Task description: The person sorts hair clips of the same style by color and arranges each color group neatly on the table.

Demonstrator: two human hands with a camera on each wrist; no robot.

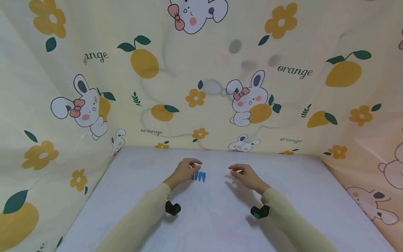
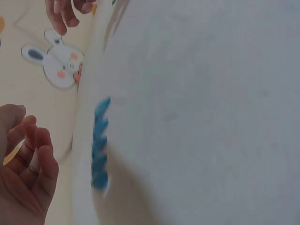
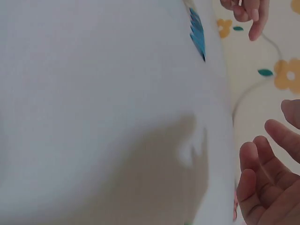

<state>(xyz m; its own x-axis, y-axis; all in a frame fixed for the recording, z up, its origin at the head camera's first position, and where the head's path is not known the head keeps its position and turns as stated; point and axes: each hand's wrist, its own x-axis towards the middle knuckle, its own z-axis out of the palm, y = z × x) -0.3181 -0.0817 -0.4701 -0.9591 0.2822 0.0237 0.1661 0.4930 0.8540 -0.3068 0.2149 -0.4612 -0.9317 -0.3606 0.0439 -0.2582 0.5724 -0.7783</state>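
Several small blue tapered pieces (image 1: 199,176) lie side by side in a row on the white table; their exact kind cannot be made out. In the left wrist view the blue pieces (image 2: 100,145) form a tight line. My left hand (image 1: 185,169) hovers just above and beside the row's left end, hiding part of it in the head view. Its fingers bend loosely with nothing between them. Off to the right of the row, my right hand (image 1: 247,176) is held above the table, also loosely bent and holding nothing, as the right wrist view confirms.
The white table (image 1: 214,217) reaches back to a cloth wall (image 1: 207,115) printed with rabbits, oranges and flowers. Similar cloth stands at the left and right sides. Each wrist carries a small dark device, the left device (image 1: 172,208) and the right device (image 1: 260,211).
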